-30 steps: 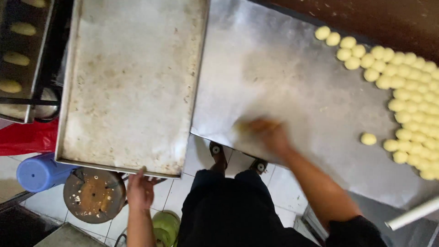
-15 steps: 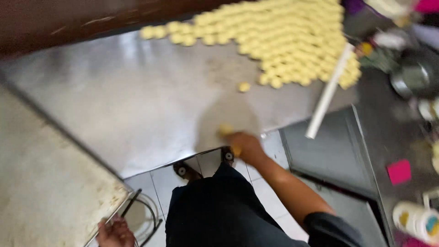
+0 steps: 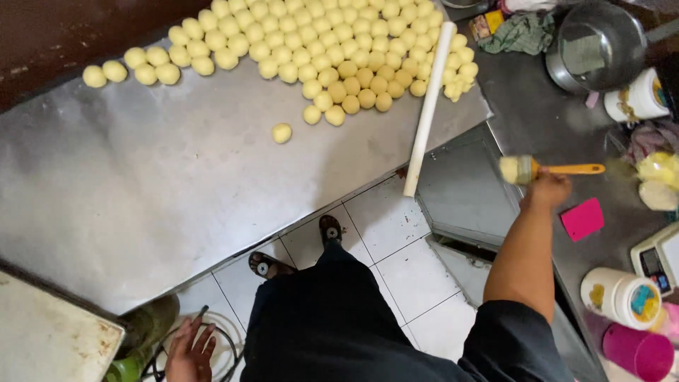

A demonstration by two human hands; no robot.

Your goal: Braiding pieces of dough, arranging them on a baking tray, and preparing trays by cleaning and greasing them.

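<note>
My right hand (image 3: 543, 191) grips a pastry brush (image 3: 541, 170) with an orange handle and pale bristles, held level over the dark side counter (image 3: 537, 120). My left hand (image 3: 187, 349) hangs low at my side, fingers apart, holding nothing, just above a green container (image 3: 141, 339) on the floor. On the steel table (image 3: 141, 191) lie several rows of yellow dough balls (image 3: 318, 42); a single ball (image 3: 281, 133) sits apart from them. A white rolling pin (image 3: 428, 106) lies along the table's right edge, its end sticking out past it.
A metal pot (image 3: 598, 42), a white tub (image 3: 636, 95), a pink card (image 3: 582, 218), a white jar (image 3: 622, 297), a pink cup (image 3: 640, 351) and a scale (image 3: 661, 258) crowd the side counter. A metal tray corner (image 3: 49, 339) shows at lower left. White floor tiles (image 3: 396, 247) lie below.
My view swung right from the baking tray to the dough balls and side counter. My right hand left the steel table, moved right and now holds the brush. My left hand stayed low.
</note>
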